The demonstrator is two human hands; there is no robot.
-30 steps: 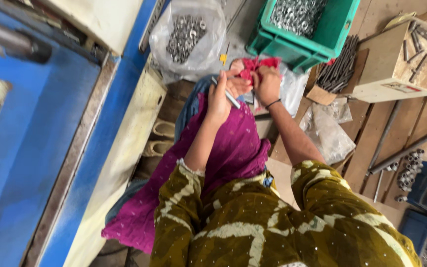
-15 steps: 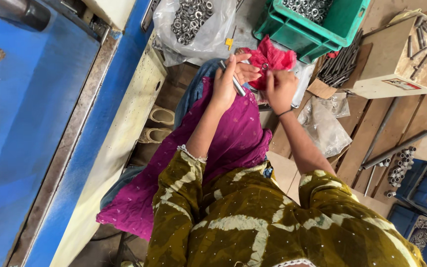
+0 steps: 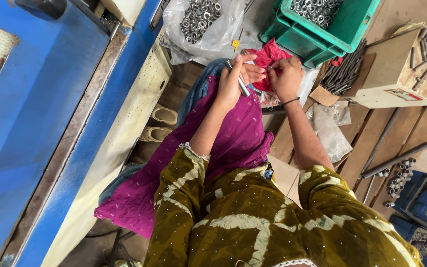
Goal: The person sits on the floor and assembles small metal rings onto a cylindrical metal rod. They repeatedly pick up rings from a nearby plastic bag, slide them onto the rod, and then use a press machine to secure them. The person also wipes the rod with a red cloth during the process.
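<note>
Work in hand is the wiping of a metal rod (image 3: 241, 83) with a red cloth (image 3: 269, 60), carried out over the person's lap. The rod lies against the palm and fingers of the left hand (image 3: 235, 81), its upper tip showing just above the fingers, the rest running down across the palm. The left hand is partly closed, fingers curled loosely round the rod, and holds it. The right hand (image 3: 286, 79) is bunched tight on the red cloth, fingers drawn together and pinching a fold of it just beside the rod; whether cloth and rod touch at this instant cannot be told, as the fingers hide the contact. As to progress: this one rod is mid-handling, neither set down nor sorted. A bundle of dark rods (image 3: 343, 70) lies on a wooden board to the right, near the right hand, and more short rods sit on top of a cardboard box (image 3: 396, 79) further right; which of these are finished cannot be told. In my judgement a good part of the batch remains. A clear plastic bag of metal rings (image 3: 201, 22) rests ahead of the left hand, and a green crate (image 3: 332, 34) of similar rings stands beyond the cloth, both untouched.
</note>
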